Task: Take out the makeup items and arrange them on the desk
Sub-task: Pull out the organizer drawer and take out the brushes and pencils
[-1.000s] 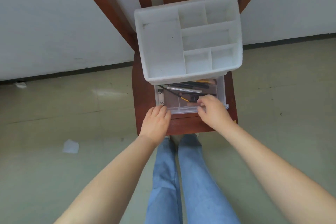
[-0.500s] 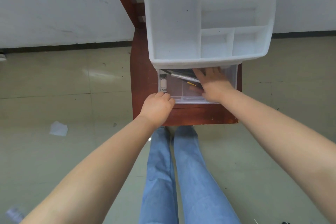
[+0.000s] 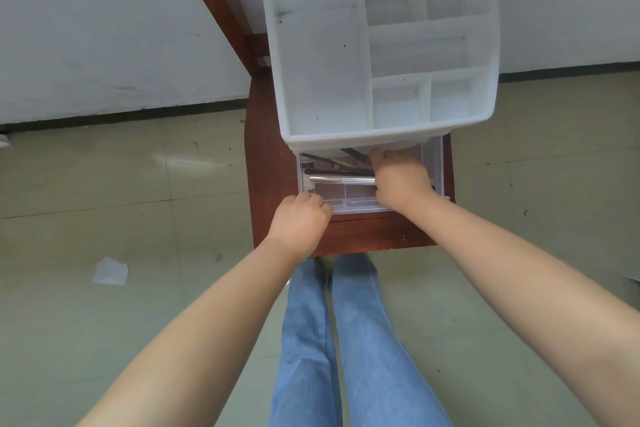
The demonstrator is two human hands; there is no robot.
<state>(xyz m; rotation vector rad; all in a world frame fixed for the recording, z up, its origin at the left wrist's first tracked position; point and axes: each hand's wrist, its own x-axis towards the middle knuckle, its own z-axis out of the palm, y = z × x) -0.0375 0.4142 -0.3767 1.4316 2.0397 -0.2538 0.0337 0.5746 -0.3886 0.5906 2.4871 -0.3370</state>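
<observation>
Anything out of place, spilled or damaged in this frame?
Nothing spilled or broken. One stray: a crumpled white paper scrap lies on the floor left of the chair. The organiser's top compartments are bare; its clear drawer is open with the right hand inside.

Right hand (image 3: 401, 180) inside clear drawer (image 3: 434, 166) (left hand (image 3: 299, 222) at front).

We are in a plain, sparsely furnished room, most likely a home or a simple study space. We see a bare white wall (image 3: 104, 28) with a dark skirting strip, a pale green tiled floor (image 3: 104, 184) with scuffs and a scrap of paper (image 3: 110, 271), and a small reddish wooden bench (image 3: 266, 163) carrying a white plastic organizer (image 3: 322, 73) with a clear drawer (image 3: 356, 206).
</observation>
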